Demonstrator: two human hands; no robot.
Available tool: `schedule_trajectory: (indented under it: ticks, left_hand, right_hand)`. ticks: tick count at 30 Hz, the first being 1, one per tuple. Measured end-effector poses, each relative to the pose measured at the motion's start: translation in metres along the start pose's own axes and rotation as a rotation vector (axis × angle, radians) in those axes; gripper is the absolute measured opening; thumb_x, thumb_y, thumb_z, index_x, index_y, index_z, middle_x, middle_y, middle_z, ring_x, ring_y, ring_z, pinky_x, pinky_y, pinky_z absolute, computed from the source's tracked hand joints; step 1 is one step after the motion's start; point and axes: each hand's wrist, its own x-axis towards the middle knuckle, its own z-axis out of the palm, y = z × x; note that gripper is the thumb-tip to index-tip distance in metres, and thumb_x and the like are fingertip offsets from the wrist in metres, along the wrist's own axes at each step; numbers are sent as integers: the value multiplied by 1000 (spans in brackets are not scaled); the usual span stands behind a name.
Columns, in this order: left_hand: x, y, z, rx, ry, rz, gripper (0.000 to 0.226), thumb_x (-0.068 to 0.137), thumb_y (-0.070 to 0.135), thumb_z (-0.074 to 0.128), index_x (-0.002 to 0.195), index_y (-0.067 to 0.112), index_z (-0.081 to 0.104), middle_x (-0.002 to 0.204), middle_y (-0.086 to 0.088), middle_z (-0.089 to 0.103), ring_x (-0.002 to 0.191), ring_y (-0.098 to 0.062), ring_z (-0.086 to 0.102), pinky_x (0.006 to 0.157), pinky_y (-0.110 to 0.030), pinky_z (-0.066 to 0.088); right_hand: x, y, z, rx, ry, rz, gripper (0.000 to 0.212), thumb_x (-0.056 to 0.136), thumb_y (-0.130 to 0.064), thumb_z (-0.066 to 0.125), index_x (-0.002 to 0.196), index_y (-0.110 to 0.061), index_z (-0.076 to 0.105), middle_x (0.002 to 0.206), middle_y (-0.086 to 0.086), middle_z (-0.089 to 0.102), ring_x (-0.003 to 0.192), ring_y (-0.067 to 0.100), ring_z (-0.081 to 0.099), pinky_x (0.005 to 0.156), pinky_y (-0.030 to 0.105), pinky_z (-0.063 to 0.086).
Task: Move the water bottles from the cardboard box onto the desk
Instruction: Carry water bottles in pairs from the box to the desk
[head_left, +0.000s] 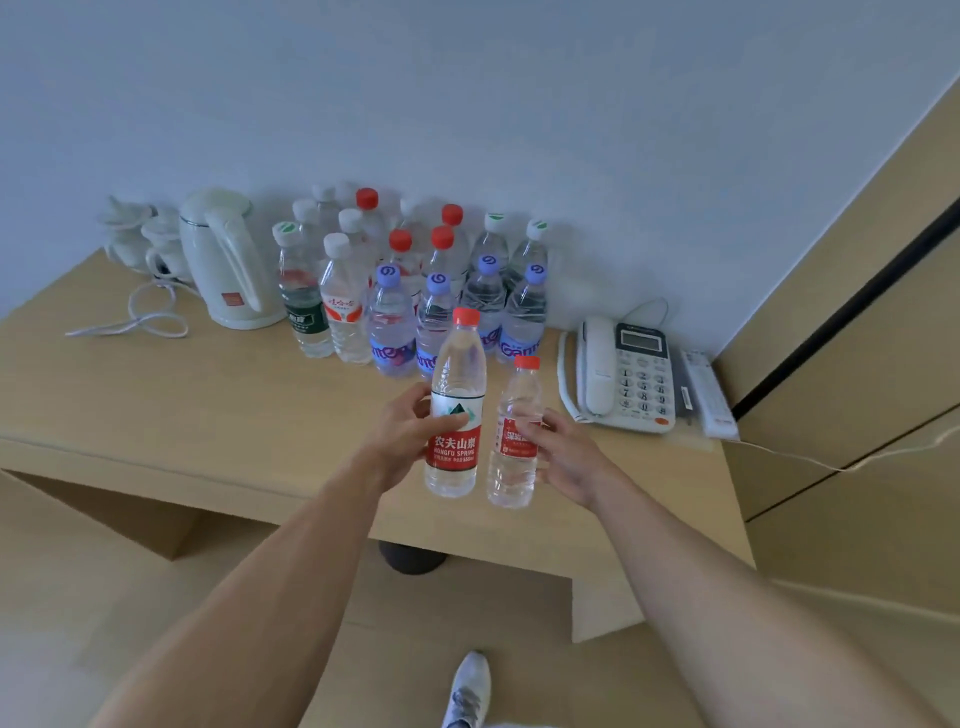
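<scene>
A tall bottle (456, 410) is gripped by the left hand (402, 436), a shorter bottle (515, 441) by the right hand (563, 457) — both upright above the desk (208, 405) near its front edge; whether they touch it cannot be told. The left fingers are hidden behind the label. Bottles (410, 280) are crowded at the wall — the rear ones are largely masked. A kettle (228, 260), phone (623, 374) and shoe (467, 691) are seen.
</scene>
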Motion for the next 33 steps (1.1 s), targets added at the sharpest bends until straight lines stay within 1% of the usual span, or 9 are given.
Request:
schedule_trajectory:
  ticks: [6,7,9,13,17,24,29,31,33]
  left_hand:
    - [39,8,4,112,-56,55,59,81,-7,75,133,5,52,124,-20,67,116,-37,64,101,-49,51]
    - [44,9,5,128,-66,54,60,80,-8,75,134,5,50,125,-20,66,117,-36,63,102,-49,51]
    - [53,11,4,168,-92,54,62,80,-9,75,134,7,49,126,-17,66,118,-32,63,100,-45,52]
    - [67,14,3,291,-145,76,69,79,-9,77,138,14,49,129,-9,65,122,-27,61,103,-44,50]
    - [75,19,2,395,-144,96,77,77,-3,81,141,24,49,129,0,64,121,-16,60,102,-40,49]
    - [82,21,-8,511,-191,156,71,75,-6,80,132,25,50,122,4,66,115,-11,62,93,-27,50]
    - [82,25,-16,642,-196,188,74,73,6,86,135,24,50,121,8,65,112,-8,62,84,-11,47]
    - [82,31,-16,743,-186,214,72,72,13,88,134,21,52,121,6,65,110,-10,62,86,-14,49]
    - [82,37,-14,828,-170,245,69,72,19,88,131,20,54,119,4,67,108,-13,63,90,-25,51]
  right_hand:
    - [27,-11,-14,-37,37,-78,32,88,-16,74,116,-26,66,113,-5,74,106,14,68,83,33,53]
    - [31,-13,-17,-48,45,-106,32,87,-13,74,115,-25,66,112,-5,74,109,16,67,87,32,52]
    - [37,-16,-22,-74,52,-149,35,85,-9,75,114,-26,65,112,-3,74,112,16,66,98,34,48]
    - [42,-20,-27,-132,40,-203,47,84,-4,76,124,-24,61,120,-1,71,117,13,64,99,33,48]
    - [46,-22,-25,-237,85,-253,53,81,-2,78,128,-18,59,128,4,66,126,22,57,109,44,45]
    - [43,-17,-13,-344,190,-301,57,80,6,76,131,-5,54,131,10,63,125,25,58,110,46,43]
    - [44,-18,-8,-454,232,-301,60,79,1,80,132,-13,56,129,1,65,121,17,60,109,45,45]
    - [44,-19,-8,-508,250,-301,60,78,-3,82,130,-17,57,126,-2,66,118,14,62,108,45,46]
    - [43,-21,-7,-547,270,-292,60,75,-8,85,128,-22,58,123,-5,67,116,11,62,107,44,46]
